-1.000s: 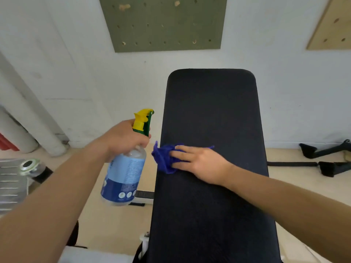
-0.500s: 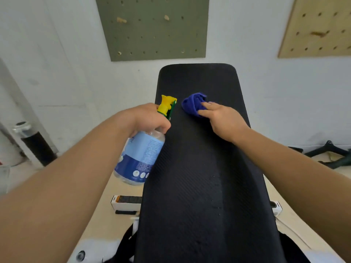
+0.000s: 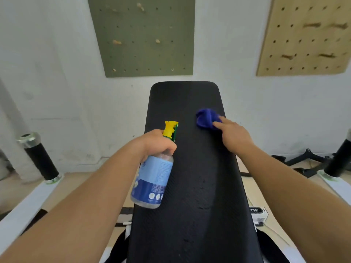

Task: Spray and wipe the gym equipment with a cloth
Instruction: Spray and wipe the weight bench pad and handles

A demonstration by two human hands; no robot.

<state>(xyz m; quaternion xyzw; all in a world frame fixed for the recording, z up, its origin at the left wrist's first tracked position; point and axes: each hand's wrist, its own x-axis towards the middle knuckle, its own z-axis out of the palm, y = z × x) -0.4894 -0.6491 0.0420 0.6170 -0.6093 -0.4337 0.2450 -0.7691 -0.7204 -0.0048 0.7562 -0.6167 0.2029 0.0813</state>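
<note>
Fingers flat, the right grip (image 3: pixel 232 136) has swept the blue cloth (image 3: pixel 206 118) to the padded surface's (image 3: pixel 190 168) far right edge, nearer droplets (image 3: pixel 204 205) unwiped; the left grip (image 3: pixel 157 143) stays wrapped round the spray bottle (image 3: pixel 153 179).

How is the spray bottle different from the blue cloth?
The spray bottle is held in the air by the left hand; the cloth lies on the bench under the fingers of the right hand. The bottle is see-through with a yellow nozzle; the cloth is bunched and all blue. Both have a hand on them.
</note>
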